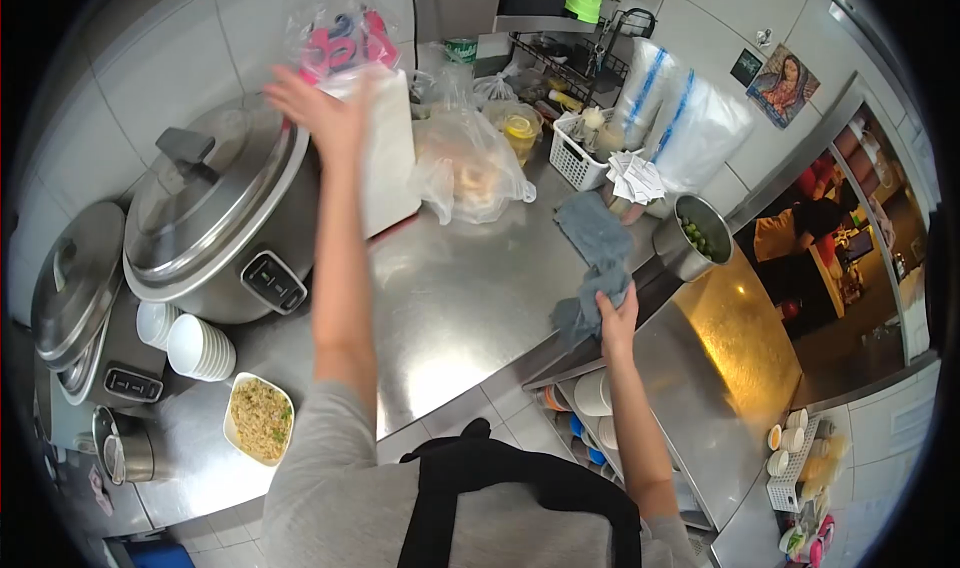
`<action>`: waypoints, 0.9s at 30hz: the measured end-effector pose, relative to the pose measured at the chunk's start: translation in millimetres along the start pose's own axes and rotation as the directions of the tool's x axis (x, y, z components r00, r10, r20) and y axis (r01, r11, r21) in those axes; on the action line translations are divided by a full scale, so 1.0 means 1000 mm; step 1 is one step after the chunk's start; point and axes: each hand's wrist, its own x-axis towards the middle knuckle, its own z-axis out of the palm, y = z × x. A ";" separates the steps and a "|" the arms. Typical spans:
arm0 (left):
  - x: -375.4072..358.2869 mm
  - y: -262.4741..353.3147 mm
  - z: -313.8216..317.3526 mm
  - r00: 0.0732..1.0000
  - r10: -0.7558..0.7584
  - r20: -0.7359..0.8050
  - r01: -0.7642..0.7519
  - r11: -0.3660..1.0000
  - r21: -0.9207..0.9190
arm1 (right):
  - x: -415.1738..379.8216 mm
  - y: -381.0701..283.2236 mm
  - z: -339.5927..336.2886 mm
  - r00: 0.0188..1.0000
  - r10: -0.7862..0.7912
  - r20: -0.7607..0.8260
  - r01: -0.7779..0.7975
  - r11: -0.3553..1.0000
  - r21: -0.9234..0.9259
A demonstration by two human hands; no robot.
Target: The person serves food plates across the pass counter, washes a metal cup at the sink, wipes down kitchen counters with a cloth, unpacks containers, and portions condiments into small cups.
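- A grey sleeve and dark apron strap are seen nearest the camera; both arms are extended over the steel tabletop (450, 298).
- A white dish of fried rice (260, 418) is noted at the near left edge, with a stack of white bowls (200, 348) just beside it.
- The right hand (617, 313) is clenched around a grey cloth (595, 258); the cloth is draped across the tabletop's right edge, above a lower shelf of plates (595, 398).
- Judgement: the wipe is best done with the cloth flattened under the palm and drawn in overlapping passes, kept apart from the metal pot of limes (695, 238) near its far end.
- Two large rice cookers (215, 218) are recorded at left, lids shut.
- The left hand (320, 108) is raised against a white box (385, 153) with a pink-printed plastic bag (340, 38) on top; the fingers are spread on the package, and whether it is actually gripped cannot be told.
- Judgement: the box is best held steady or lifted clear so the surface below can be reached without it tipping.
- A clear bag of food (470, 168) lies just beside the box; farther back, a white basket (580, 153) and stacked cups in sleeves (670, 108) stand against the tiled wall.
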 end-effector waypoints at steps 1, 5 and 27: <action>0.046 -0.011 0.008 0.994 -0.089 -0.057 0.086 0.995 -0.059 | 0.020 0.008 -0.005 0.988 -0.152 0.034 0.155 0.959 -0.237; 0.103 -0.008 0.048 0.941 -0.279 0.191 0.200 0.915 0.350 | 0.048 -0.004 0.009 0.942 -0.319 0.101 0.290 0.628 -0.722; -0.127 0.224 -0.130 0.581 0.643 0.499 -0.168 0.694 -0.700 | -0.331 -0.186 -0.219 0.896 -0.410 -0.171 0.222 0.747 -0.627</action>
